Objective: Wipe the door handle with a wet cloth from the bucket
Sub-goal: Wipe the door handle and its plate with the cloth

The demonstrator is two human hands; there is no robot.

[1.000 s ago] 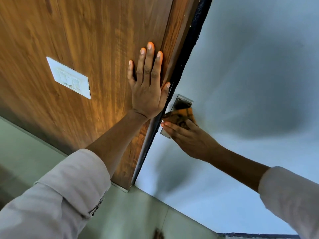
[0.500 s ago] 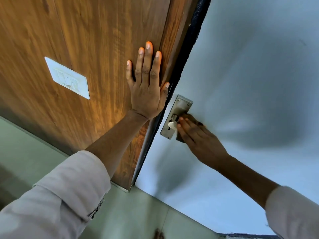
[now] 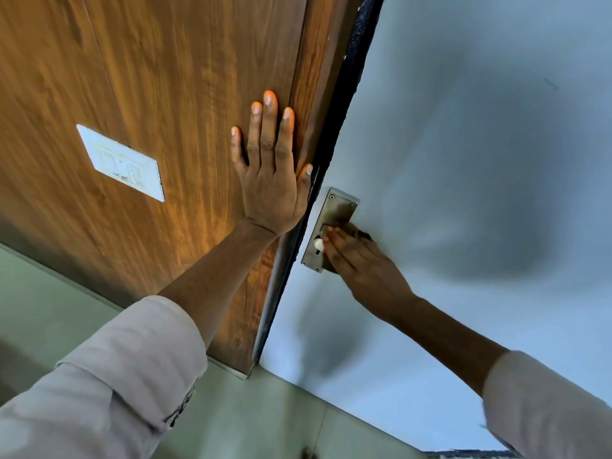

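Wood wall (image 3: 149,77): L hand (image 3: 271,190), switch plate (image 3: 121,162).

Item 1: my left hand (image 3: 270,180), flat, fingers spread, pressed on the wood-grain panel (image 3: 149,77), fingertips toward 12 o'clock. Item 2: white switch plate (image 3: 121,163) on that panel, at 9 o'clock from the left hand. Item 3: metal handle plate (image 3: 336,213) on the pale door (image 3: 480,160), at 4 o'clock from the left hand. Item 4: my right hand (image 3: 367,270), over the plate's lower half, pressing a dark cloth (image 3: 359,230), mostly hidden. Item 5: 2 pale rolled sleeves, at 7 and 4 o'clock.
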